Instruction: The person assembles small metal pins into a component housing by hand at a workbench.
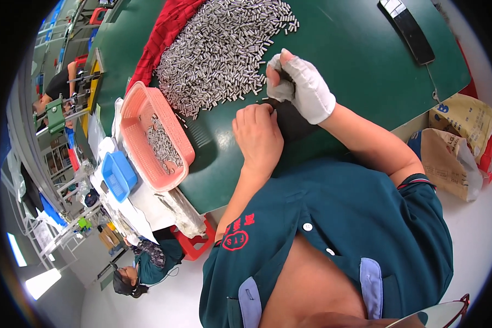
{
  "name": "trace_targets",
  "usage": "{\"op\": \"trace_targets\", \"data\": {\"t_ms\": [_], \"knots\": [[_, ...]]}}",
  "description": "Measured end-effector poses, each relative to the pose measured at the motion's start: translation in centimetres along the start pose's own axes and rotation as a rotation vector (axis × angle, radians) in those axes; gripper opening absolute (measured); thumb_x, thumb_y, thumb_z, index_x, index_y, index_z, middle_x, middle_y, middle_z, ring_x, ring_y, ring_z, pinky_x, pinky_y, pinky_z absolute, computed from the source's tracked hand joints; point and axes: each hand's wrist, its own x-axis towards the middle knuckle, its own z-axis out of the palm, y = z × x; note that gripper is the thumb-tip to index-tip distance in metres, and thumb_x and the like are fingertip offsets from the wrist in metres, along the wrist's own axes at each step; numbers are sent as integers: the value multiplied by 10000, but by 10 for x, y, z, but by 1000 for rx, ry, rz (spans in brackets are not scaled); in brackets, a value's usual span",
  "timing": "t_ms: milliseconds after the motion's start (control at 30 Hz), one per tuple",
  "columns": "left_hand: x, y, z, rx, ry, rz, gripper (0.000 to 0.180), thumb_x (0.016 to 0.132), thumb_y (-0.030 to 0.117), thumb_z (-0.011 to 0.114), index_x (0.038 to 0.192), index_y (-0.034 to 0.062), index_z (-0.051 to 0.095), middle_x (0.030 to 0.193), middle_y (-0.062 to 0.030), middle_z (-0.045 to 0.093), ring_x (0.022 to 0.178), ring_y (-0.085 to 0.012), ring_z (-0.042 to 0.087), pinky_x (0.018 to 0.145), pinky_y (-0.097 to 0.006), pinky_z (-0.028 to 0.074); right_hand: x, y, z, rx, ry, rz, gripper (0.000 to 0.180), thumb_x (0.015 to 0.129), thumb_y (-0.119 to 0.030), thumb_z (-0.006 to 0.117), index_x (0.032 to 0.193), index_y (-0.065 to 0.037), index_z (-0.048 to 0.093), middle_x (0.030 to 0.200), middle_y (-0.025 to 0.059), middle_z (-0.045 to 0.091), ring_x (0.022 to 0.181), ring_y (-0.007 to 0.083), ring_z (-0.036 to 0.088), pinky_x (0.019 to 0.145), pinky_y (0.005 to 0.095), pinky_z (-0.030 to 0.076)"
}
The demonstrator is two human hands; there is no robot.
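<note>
A worker in a dark teal short-sleeved work shirt with white buttons, pale blue pocket flaps and a red embroidered emblem on the left chest; the right sleeve cuff carries thin red and white trim. The right hand (306, 87) wears a white fabric glove that leaves the fingertips uncovered, while the left hand (257, 136) is bare. A red spectacle frame edges the lower corner.
</note>
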Motion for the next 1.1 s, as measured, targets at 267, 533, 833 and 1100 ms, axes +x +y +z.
{"op": "trace_targets", "data": {"t_ms": [267,533,833,1100], "knots": [[0,-18,-8,-500,169,-2,64,877,22,587,923,30,544,899,-77,538,764,-203,491,704,-308,407,-2,-1,-2,77,-106,-63,419,964,-418,471,733,-68,465,568,-23,311,534,114,282,539,270,247],[0,-15,-33,-1073,233,-109,28,932,27,542,958,34,535,978,-53,501,853,-132,469,787,-243,392,-22,-14,9,-331,-248,32,120,812,-110,660,880,-18,624,810,-6,583,765,62,510,704,227,428],[6,-8,-49,-743,244,29,66,900,-15,563,940,24,529,955,-78,518,863,-155,497,773,-265,429,-22,-7,9,-427,-373,47,178,856,-153,629,928,11,637,786,4,601,733,49,512,659,230,435],[4,-10,-48,-634,243,45,56,900,-20,565,917,12,522,932,-81,526,791,-150,521,678,-258,471,-22,-6,8,-430,-356,111,189,862,-158,626,958,5,631,817,10,616,718,39,492,637,203,406]]}}
